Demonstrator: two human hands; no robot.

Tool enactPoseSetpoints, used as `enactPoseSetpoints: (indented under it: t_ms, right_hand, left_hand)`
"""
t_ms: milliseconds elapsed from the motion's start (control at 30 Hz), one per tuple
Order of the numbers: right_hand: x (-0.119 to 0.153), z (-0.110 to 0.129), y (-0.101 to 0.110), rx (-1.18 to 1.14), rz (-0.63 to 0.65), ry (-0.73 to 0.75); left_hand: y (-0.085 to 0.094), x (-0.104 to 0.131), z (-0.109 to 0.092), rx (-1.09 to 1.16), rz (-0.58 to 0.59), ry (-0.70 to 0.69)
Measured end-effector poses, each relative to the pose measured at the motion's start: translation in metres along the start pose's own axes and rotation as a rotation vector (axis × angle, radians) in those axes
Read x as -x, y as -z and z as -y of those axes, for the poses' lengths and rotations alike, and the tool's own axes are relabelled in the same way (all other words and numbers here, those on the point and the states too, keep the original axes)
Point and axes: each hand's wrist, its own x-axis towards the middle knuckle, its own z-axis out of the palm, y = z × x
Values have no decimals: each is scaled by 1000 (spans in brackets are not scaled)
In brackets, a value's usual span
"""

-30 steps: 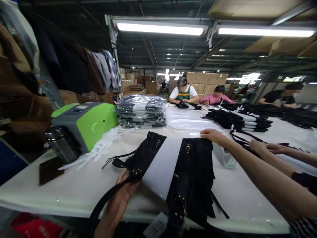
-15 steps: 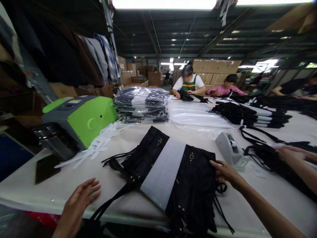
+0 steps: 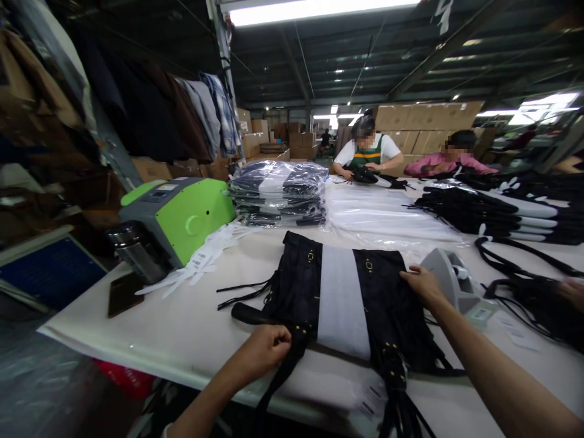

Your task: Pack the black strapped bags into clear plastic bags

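A black bag (image 3: 296, 286) with small gold fittings lies flat on the white table (image 3: 191, 328), a white sheet (image 3: 342, 298) down its middle. My left hand (image 3: 264, 348) is closed on the bag's black strap (image 3: 283, 371) at the near edge; the strap hangs over the table's front. My right hand (image 3: 422, 285) presses on the bag's right side, fingers spread flat. Black fringe (image 3: 401, 407) trails off the near right corner.
A green and grey machine (image 3: 177, 216) and a steel flask (image 3: 134, 252) stand at left, white tags (image 3: 201, 258) beside them. Bagged stacks (image 3: 278, 194) and clear bags (image 3: 383, 213) lie behind. A grey dispenser (image 3: 451, 280) sits right. Another person's hand (image 3: 572, 289) touches black straps (image 3: 524, 292). Two workers sit far back.
My left hand went from open near the table's front edge to closed on the strap. The bag now lies straighter, and my right hand shifted up along its right side.
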Motion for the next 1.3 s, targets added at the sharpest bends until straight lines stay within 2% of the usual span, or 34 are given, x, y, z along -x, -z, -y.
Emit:
enactPoseSetpoints:
  t_ms: [33,100,167,200,267,367,500,600,667,767,833,900,933,1000,1100,1200,1300]
  right_hand:
    - [2,-2,3,20,20,-1]
    - [9,-7,8,60,64,-3]
    - [21,-13,11,117,105,6]
    - [27,-15,12,153,117,15]
    - [39,-17,13,228,112,44]
    - [55,-14,11,325,67,74]
    - [70,-14,3,382,54,105]
    - [70,-20,-3,362,54,134]
    - [64,-25,-3,318,76,134]
    - [55,-33,9,217,105,100]
    - [57,-40,24,190,17,119]
    - [69,-46,42,211,-75,130]
    - [78,-49,50,219,-69,111]
    - [98,-51,59,170,53,27]
    - [123,-47,59,23,213,-31]
    - [139,-38,54,26,202,10]
    - [152,-29,53,152,191,86]
  left_hand:
    - [9,1,-9,1,-33,10]
    - [29,-6,-23,-97,-247,29]
    - [43,-23,-29,-306,-459,56]
    - [46,-34,-29,-394,-504,77]
    - [41,-59,-25,-459,-507,121]
    - [26,-88,-17,-372,-496,107]
    - [23,-102,-2,-122,-430,48]
    - [32,-102,11,52,-382,47]
    - [38,-99,17,96,-402,65]
    - [42,-88,19,113,-421,70]
    - [37,-76,18,120,-384,26]
    - [29,-63,18,73,-382,-44]
    - [25,-57,18,34,-407,-74]
    - [21,-49,19,-30,-475,-101]
    - [24,-49,17,-42,-488,-98]
    - [30,-55,12,-130,-512,-129]
    - [30,-58,14,-359,-609,-126]
